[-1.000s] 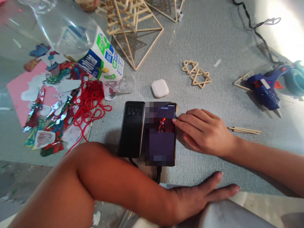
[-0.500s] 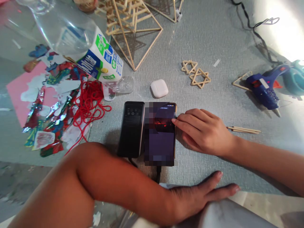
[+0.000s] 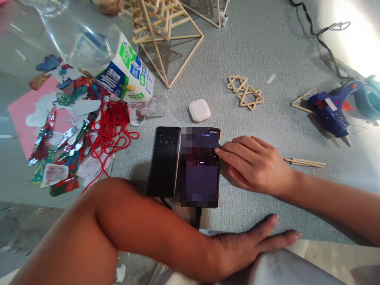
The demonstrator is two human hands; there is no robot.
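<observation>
A lit phone (image 3: 202,182) lies on the table, partly pixelated, with a dark picture with red specks on its screen. My right hand (image 3: 257,164) rests beside it, fingers loosely bent and gripping nothing, the index fingertip touching the screen's right edge. Left of the phone is a black power bank (image 3: 164,162), a cable at its lower end. My left forearm lies across the near table edge; my left hand (image 3: 252,243) is open, two digits spread apart, the rest hidden. A white earbud case (image 3: 199,110) sits above the phone.
A clear bottle (image 3: 130,73) lies at left beside red yarn (image 3: 109,130) and foil scraps (image 3: 71,146). Stick frames (image 3: 178,37) stand behind. Small stick stars (image 3: 250,97), a blue glue gun (image 3: 332,111) and loose sticks (image 3: 305,162) are to the right.
The picture on the phone screen differs, with its red specks more scattered and a small bright mark near its bottom. Both hands stay in place.
</observation>
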